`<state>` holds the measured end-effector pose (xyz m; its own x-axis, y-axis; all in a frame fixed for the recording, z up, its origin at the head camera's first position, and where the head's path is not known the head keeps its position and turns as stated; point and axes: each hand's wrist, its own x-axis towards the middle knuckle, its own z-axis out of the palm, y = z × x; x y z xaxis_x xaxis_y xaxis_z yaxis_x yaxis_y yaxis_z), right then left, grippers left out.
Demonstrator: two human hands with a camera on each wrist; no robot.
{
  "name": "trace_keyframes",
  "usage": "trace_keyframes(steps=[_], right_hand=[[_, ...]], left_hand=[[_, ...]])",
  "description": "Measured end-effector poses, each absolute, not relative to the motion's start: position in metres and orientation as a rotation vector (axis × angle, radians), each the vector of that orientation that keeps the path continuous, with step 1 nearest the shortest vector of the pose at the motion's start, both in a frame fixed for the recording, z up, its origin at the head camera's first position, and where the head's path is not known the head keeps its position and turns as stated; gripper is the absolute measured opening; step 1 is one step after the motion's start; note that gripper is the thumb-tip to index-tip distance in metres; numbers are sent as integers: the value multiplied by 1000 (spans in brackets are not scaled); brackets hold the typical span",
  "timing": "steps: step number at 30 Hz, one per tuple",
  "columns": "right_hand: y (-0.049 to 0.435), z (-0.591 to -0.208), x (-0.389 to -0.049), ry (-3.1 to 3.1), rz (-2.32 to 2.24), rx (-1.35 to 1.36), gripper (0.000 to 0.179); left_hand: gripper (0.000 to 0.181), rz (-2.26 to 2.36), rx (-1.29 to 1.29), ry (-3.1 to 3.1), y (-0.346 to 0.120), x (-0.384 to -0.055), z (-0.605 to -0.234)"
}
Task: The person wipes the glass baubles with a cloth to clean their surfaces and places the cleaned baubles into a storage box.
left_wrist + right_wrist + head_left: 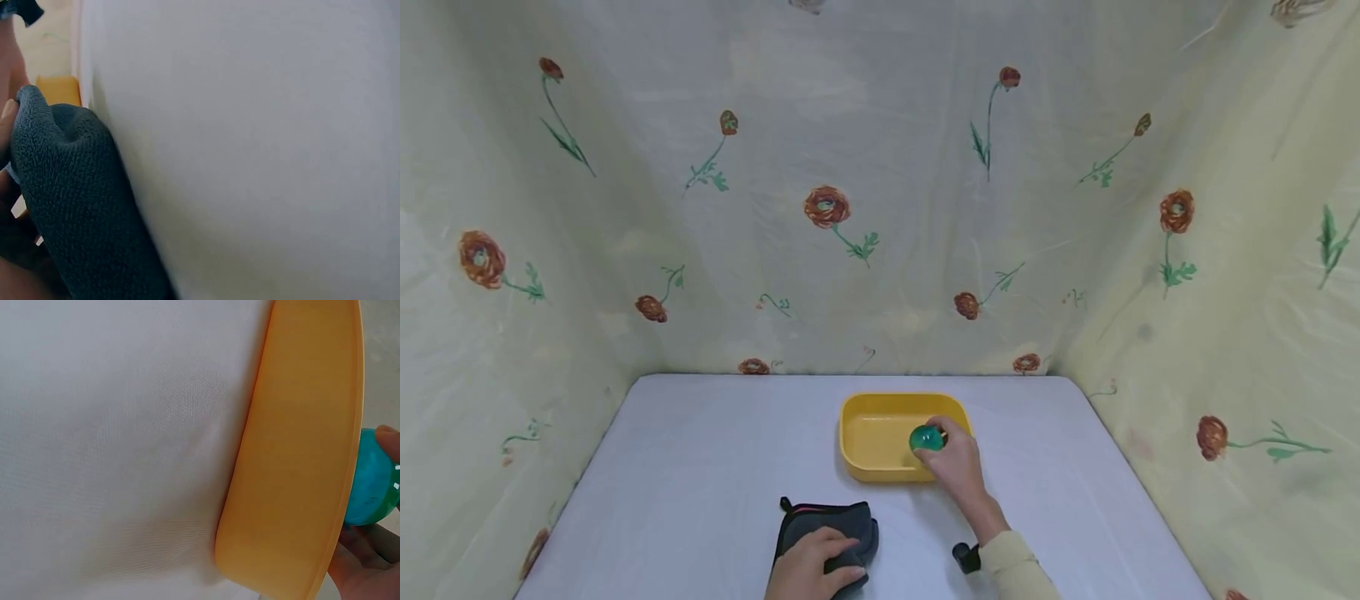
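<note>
Over the right part of a yellow tray (874,476), my right hand (958,462) holds a shiny teal-green ball (927,437) between thumb and fingers. The right wrist view has the ball (369,484) just beyond the tray's rim, with fingertips on both sides of it. Nearer the front, a dark grey-blue zip pouch (820,521) lies on the table, and my left hand (812,562) grips it from above. Its soft, towel-like fabric (75,181) fills the left of the left wrist view, with fingers at its edge. What the pouch contains is hidden.
The table (715,450) has a white cloth. A cream curtain with printed flowers (910,250) encloses its back and sides. A small black object (966,557), partly covered by the right sleeve (1015,567), shows at the right wrist.
</note>
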<state>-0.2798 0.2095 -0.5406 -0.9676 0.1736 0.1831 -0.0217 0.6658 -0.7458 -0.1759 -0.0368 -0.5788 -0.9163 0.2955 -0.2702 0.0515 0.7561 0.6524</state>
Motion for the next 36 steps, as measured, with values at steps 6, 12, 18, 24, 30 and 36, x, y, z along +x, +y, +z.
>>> trace_keyframes(steps=[6, 12, 18, 24, 30, 36], right_hand=[[210, -541, -285, -2722, 1151, -151, 43], [211, -542, -287, -2773, 1110, -166, 42], [214, -543, -288, -2806, 1036, -168, 41], [214, -544, -293, -2839, 994, -154, 43], [213, -548, -297, -2876, 978, -160, 44], [212, -549, -298, -2899, 963, -173, 44]], left_hand=[[47, 860, 297, 2613, -34, -175, -579], [48, 770, 333, 2628, -31, -173, -578], [52, 650, 434, 2651, -31, -173, -582], [54, 562, 478, 2653, -30, -173, -585], [61, 436, 579, 2700, -30, -171, -589], [63, 354, 638, 2715, -29, -168, -591]])
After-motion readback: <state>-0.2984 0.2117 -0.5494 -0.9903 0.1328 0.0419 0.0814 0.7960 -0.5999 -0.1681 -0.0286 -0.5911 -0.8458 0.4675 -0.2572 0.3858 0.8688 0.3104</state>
